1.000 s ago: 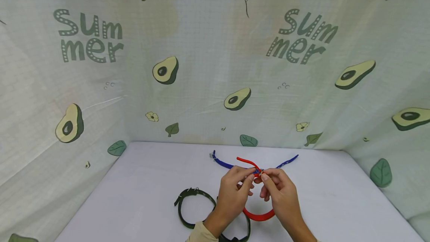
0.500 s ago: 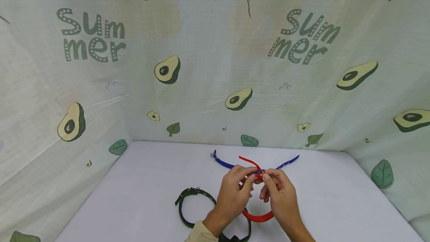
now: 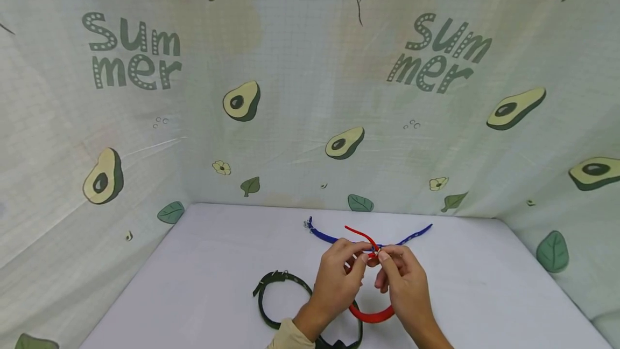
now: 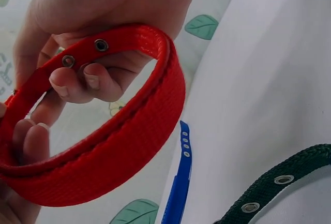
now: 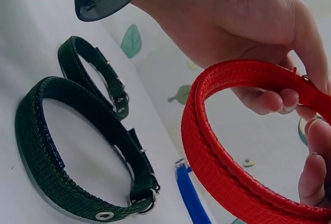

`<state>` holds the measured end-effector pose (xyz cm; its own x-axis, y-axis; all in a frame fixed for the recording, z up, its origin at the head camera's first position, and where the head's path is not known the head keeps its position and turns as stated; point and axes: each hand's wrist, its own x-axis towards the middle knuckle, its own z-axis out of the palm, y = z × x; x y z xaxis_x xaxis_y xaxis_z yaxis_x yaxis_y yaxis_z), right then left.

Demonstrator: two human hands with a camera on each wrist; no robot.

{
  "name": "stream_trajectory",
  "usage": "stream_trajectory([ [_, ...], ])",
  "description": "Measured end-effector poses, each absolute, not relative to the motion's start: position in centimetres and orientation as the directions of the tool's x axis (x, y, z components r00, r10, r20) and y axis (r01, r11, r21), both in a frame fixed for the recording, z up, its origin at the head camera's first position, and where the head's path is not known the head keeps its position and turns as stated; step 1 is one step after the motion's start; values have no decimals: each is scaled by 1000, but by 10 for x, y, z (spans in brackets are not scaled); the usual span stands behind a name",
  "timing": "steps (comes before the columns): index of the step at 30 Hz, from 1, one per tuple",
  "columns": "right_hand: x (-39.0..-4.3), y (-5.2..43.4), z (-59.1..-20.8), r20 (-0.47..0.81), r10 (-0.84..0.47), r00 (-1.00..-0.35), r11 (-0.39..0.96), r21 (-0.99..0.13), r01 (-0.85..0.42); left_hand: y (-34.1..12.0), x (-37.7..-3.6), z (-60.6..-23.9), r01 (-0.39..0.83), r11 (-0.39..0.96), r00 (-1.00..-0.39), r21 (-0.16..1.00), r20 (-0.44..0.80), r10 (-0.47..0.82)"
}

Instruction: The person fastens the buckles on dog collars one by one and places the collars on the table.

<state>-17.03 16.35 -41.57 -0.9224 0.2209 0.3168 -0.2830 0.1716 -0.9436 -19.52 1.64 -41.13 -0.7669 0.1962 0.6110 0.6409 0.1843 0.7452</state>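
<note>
A red webbing collar [image 3: 373, 317] is held up in a loop, with its free end [image 3: 359, 232] sticking out toward the upper left. My left hand [image 3: 335, 279] pinches it near the joined ends, and my right hand [image 3: 408, 281] pinches the same spot from the other side. Fingertips cover most of the buckle. In the left wrist view, metal eyelets [image 4: 101, 45] show on the strap under my left hand. The right wrist view has the wide padded band [image 5: 199, 141] hanging below my right hand [image 5: 248, 25].
Behind the hands a blue collar [image 3: 322, 235] lies stretched out on the white table [image 3: 484, 284]. Two buckled dark green collars lie to the left: one ring [image 3: 261, 303] and another [image 3: 360, 330] partly under my left forearm. A printed curtain [image 3: 290, 96] encloses the table.
Both hands keep their pinch at the red collar's joined ends. The bottom of its loop hangs slightly lower, and the whole head view has shifted a little.
</note>
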Motion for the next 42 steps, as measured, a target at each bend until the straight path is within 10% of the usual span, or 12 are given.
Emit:
stream_trajectory([
  [42, -170, 164, -416, 386, 226, -894, 191, -918, -348, 13, -197, -408, 517, 140, -845, 844, 478, 240],
])
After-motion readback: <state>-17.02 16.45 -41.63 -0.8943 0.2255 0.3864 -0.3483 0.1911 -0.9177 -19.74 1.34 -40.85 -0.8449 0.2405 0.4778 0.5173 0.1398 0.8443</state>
